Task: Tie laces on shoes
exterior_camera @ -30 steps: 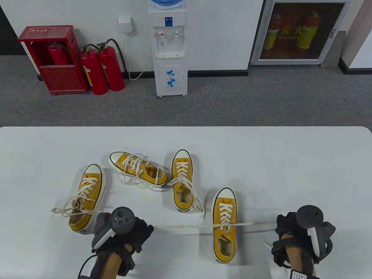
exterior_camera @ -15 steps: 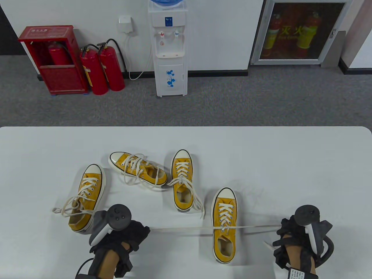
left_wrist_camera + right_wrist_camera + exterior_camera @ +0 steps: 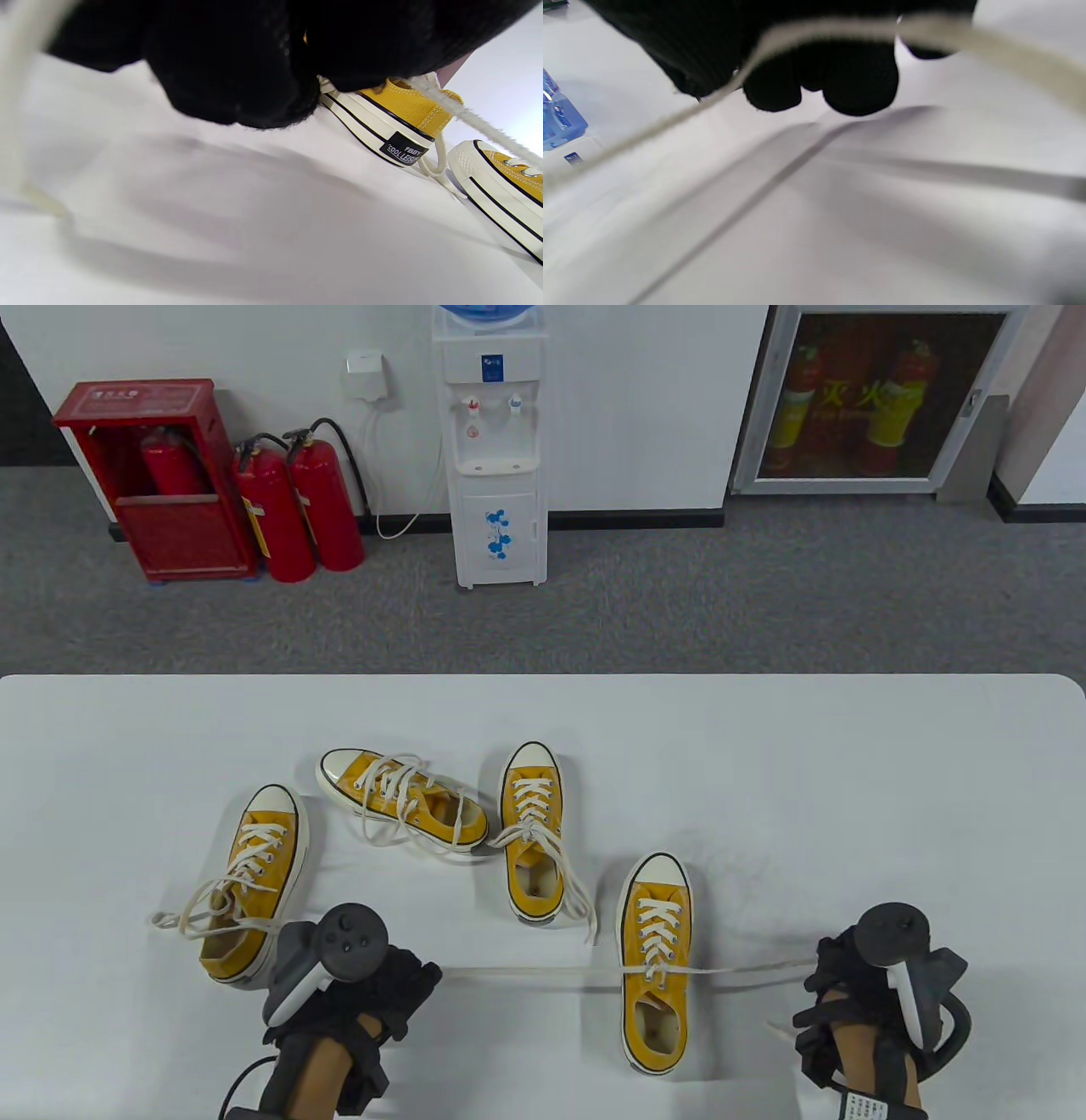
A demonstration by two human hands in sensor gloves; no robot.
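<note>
White table (image 3: pixel 848 780) spans the lower half of the table view. Four yellow canvas sneakers lie on it. Nearest shoe (image 3: pixel 654 963), toe pointing away from the person, sits between the two hands, closer to the right hand. Its two white lace ends run out sideways from the upper eyelets, one to each hand, nearly level and taut: left lace end (image 3: pixel 526 974) reaches the left hand, right lace end (image 3: pixel 747 965) reaches the right hand.

Second shoe (image 3: pixel 531 840) stands just beyond and left of the nearest one, its lace in loose loops trailing toward it. Third shoe (image 3: pixel 401 802) lies tilted on its side, farther left, its heel close to the second shoe. Fourth shoe (image 3: pixel 254 882) sits at far left, laces spilled across it, heel just beside the left hand's tracker.

Left hand (image 3: pixel 373 993) is low over the table, fingers curled into a closed grip on the left lace end; in the left wrist view the gloved fingers (image 3: pixel 237 76) are bunched, the lace (image 3: pixel 479 123) leaving them taut.

Right hand (image 3: pixel 848 984) is likewise closed on the right lace end; in the right wrist view the fingertips (image 3: pixel 861 84) are curled under, with the lace (image 3: pixel 988 46) crossing in front, blurred.
</note>
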